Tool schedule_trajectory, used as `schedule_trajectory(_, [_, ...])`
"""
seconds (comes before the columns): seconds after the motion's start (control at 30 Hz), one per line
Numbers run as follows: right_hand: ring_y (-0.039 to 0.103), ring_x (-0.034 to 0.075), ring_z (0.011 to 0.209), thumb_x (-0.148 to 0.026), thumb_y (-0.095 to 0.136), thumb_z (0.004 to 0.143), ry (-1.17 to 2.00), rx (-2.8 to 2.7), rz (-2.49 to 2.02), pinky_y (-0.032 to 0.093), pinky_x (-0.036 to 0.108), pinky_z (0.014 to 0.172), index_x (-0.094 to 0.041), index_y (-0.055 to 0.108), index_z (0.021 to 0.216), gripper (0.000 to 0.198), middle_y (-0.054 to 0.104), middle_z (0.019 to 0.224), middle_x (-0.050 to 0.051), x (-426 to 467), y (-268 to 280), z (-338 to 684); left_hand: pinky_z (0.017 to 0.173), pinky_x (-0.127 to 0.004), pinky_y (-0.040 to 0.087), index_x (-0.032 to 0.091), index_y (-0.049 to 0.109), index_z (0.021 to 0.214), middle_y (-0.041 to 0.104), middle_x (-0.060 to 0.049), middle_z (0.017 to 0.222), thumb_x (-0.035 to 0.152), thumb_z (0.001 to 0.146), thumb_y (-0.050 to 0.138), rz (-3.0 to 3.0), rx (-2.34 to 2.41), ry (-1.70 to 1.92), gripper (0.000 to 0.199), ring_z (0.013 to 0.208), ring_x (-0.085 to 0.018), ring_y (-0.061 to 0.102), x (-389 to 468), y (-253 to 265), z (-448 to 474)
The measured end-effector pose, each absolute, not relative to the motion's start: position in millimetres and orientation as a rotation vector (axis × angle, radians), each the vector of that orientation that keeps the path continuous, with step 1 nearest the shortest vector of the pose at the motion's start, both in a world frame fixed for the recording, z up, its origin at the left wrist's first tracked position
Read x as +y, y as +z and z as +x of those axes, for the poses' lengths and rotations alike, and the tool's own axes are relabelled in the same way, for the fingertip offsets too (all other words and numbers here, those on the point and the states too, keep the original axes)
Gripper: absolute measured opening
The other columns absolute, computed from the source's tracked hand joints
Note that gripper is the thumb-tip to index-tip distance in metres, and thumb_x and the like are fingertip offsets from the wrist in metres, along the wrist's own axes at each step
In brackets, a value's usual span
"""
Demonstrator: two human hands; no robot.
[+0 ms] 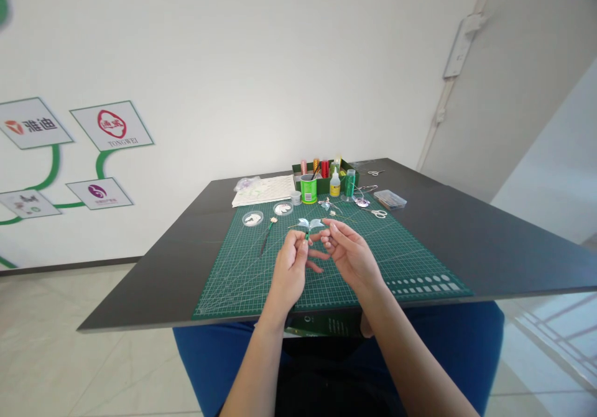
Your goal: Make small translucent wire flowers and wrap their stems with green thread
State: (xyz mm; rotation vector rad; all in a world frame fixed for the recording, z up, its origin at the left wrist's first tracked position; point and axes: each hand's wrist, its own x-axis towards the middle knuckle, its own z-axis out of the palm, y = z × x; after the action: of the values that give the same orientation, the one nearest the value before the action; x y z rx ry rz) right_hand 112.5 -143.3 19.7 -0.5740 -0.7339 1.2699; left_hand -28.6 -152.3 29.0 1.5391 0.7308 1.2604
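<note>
My left hand pinches the green stem of a small craft flower with pale blue petals between thumb and forefinger, its other fingers stretched out behind. My right hand is closed, thumb and forefinger together at the tip of the right-hand petal; whether a thread is also between them is too small to tell. The flower is held upright above the green cutting mat. Left of it on the mat lies a dark-handled brush-like tool with a pale piece at its top end.
Shallow dishes with white pieces, a green can, a glue bottle and a green thread spool stand farther back. Scissors and a clear plastic case lie to the right. Behind is a box of spools; white quilted paper lies left.
</note>
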Motion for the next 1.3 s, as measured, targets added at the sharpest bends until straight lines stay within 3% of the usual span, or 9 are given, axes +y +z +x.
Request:
schedule_trajectory(0.27, [0.063,0.013,0.067,-0.036,0.088,0.069,1.309,-0.7,-0.53,0.055,0.025,0.063,-0.018,0.076,0.091,0.03,0.073,0.078,0.004,-146.4,20.4,102.9,0.066,-0.028,0.052,0.021,0.046,0.092,0.066,-0.002,0.083,0.049,0.101,0.045,1.624,0.893,1.413,0.029,0.069,-0.015,0.064,-153.6,31.6,-26.8])
schedule_trajectory(0.4, [0.063,0.01,0.067,-0.028,0.088,0.07,1.418,-0.636,-0.469,0.054,0.019,0.06,-0.017,0.074,0.092,0.029,0.072,0.078,0.002,-145.3,18.6,103.5,0.061,-0.025,0.046,0.02,0.046,0.089,0.061,0.0,0.073,0.047,0.101,0.046,1.579,0.788,1.402,0.029,0.061,-0.012,0.055,-151.3,35.3,-28.5])
schedule_trajectory(0.57, [0.054,0.006,0.057,-0.017,0.084,0.074,1.51,-0.529,-0.382,0.043,0.012,0.044,-0.019,0.071,0.094,0.025,0.067,0.076,-0.002,-141.8,19.0,109.6,0.055,-0.022,0.038,0.018,0.051,0.084,0.055,0.003,0.064,0.043,0.093,0.061,1.325,0.587,1.386,0.028,0.055,-0.009,0.047,-142.8,37.6,-36.4])
schedule_trajectory(0.83, [0.051,0.002,0.052,-0.004,0.072,0.082,1.515,-0.331,-0.277,0.044,0.007,0.042,-0.019,0.065,0.096,0.022,0.061,0.072,-0.005,-134.7,21.7,130.2,0.052,-0.018,0.036,0.015,0.061,0.08,0.054,0.002,0.066,0.028,0.071,0.084,1.044,0.525,1.446,0.028,0.056,-0.007,0.045,-129.3,40.7,-61.3])
schedule_trajectory(1.3, [0.065,0.002,0.06,-0.004,0.052,0.097,1.137,-0.213,-0.476,0.054,0.004,0.051,-0.017,0.064,0.091,0.019,0.064,0.076,-0.003,-104.3,24.0,228.3,0.049,-0.016,0.036,0.014,0.066,0.079,0.055,0.001,0.065,0.023,0.066,0.083,1.046,0.593,1.595,0.023,0.056,-0.007,0.047,-107.2,52.1,-95.4])
